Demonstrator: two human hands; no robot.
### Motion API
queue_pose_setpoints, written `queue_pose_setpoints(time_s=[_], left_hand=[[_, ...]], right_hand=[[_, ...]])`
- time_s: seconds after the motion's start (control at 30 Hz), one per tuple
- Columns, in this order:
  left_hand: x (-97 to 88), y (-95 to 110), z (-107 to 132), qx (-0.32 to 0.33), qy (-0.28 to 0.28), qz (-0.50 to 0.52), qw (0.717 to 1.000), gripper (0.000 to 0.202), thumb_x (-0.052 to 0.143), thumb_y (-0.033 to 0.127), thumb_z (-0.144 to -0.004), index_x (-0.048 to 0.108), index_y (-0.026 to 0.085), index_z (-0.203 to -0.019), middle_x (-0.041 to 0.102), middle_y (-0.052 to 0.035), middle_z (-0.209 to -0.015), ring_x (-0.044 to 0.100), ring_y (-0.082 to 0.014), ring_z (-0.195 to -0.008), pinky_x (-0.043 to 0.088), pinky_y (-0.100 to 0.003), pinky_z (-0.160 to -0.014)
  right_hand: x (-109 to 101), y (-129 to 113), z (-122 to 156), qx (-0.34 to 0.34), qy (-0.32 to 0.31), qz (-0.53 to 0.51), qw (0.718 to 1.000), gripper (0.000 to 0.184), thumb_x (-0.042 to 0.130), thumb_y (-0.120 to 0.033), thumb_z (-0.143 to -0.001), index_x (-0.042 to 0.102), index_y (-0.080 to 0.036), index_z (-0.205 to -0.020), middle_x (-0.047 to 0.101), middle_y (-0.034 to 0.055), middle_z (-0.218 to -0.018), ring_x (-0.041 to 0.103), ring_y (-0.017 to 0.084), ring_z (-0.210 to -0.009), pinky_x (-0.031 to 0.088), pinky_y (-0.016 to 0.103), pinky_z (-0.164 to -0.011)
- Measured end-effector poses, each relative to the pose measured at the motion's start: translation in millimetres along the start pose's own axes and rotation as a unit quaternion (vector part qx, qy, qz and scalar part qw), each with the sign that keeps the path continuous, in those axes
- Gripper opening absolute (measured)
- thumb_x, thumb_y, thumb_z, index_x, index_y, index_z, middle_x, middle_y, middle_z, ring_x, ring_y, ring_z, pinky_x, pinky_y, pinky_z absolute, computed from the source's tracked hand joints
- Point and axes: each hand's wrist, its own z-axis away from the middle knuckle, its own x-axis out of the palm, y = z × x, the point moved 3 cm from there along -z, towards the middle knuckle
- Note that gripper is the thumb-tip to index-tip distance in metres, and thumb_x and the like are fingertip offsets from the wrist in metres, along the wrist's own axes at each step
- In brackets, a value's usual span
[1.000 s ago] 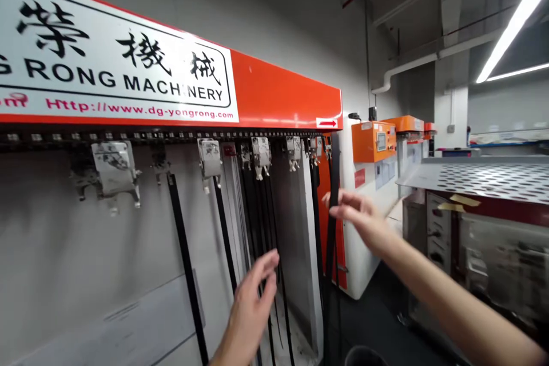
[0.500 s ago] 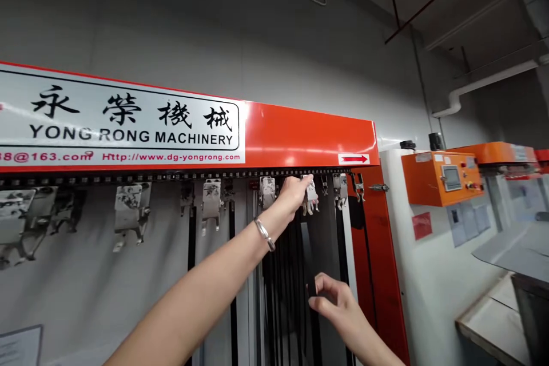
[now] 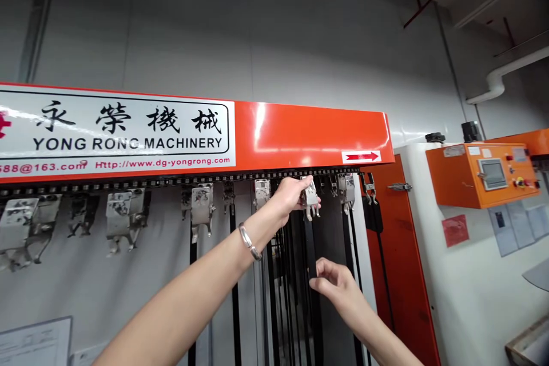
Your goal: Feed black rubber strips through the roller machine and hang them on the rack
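My left hand (image 3: 292, 197), a silver bracelet (image 3: 249, 242) on its wrist, reaches up and closes its fingers around a metal clip (image 3: 310, 199) hanging from the chain under the orange machine header (image 3: 309, 136). A black strap (image 3: 310, 243) hangs down from that clip. My right hand (image 3: 335, 285) is lower and pinches this black strap between thumb and fingers, holding it up toward the clip.
More metal clips (image 3: 201, 206) hang along the chain, several with black straps (image 3: 234, 297). A red arrow (image 3: 361, 156) on the header points right. An orange door (image 3: 397, 274) and an orange control box (image 3: 484, 174) with a small screen stand to the right.
My left hand rose from waist height up to the clip. My right hand brought the strap left and under that clip. The view tilted upward and shifted left.
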Motion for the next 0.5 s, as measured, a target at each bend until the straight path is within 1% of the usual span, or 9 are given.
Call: queue_pose_setpoints(time_s=[0.13, 0.27, 0.5], left_hand=[[0.3, -2.4, 1.5, 0.007, 0.000, 0.002, 1.000, 0.032, 0.051, 0.035, -0.094, 0.062, 0.009, -0.080, 0.073, -0.0137, -0.073, 0.072, -0.0209, -0.065, 0.056, -0.032, -0.070], [1.2, -5.4, 3.9, 0.020, -0.004, 0.008, 1.000, 0.030, 0.054, 0.036, -0.092, 0.061, 0.010, -0.078, 0.073, -0.0120, -0.074, 0.072, -0.0204, -0.068, 0.055, -0.031, -0.070], [3.3, -5.0, 2.3, 0.043, 0.022, 0.020, 0.999, 0.032, 0.052, 0.032, -0.092, 0.059, 0.013, -0.067, 0.067, -0.0063, -0.057, 0.069, -0.0206, -0.058, 0.056, -0.034, -0.067]], right_hand=[[-1.7, 0.1, -1.9, 0.012, 0.000, -0.001, 1.000, 0.018, 0.058, -0.025, -0.077, 0.045, -0.019, -0.067, 0.040, -0.0032, -0.068, 0.037, 0.013, -0.071, 0.027, 0.027, -0.066], [-1.4, -2.0, -3.2, 0.012, -0.004, 0.005, 1.000, 0.020, 0.058, -0.025, -0.077, 0.043, -0.019, -0.066, 0.038, -0.0036, -0.068, 0.035, 0.012, -0.070, 0.026, 0.027, -0.066], [-3.3, 4.0, -2.3, 0.011, 0.001, 0.005, 1.000, 0.018, 0.059, -0.024, -0.078, 0.045, -0.019, -0.068, 0.040, -0.0035, -0.070, 0.036, 0.012, -0.071, 0.026, 0.026, -0.066]])
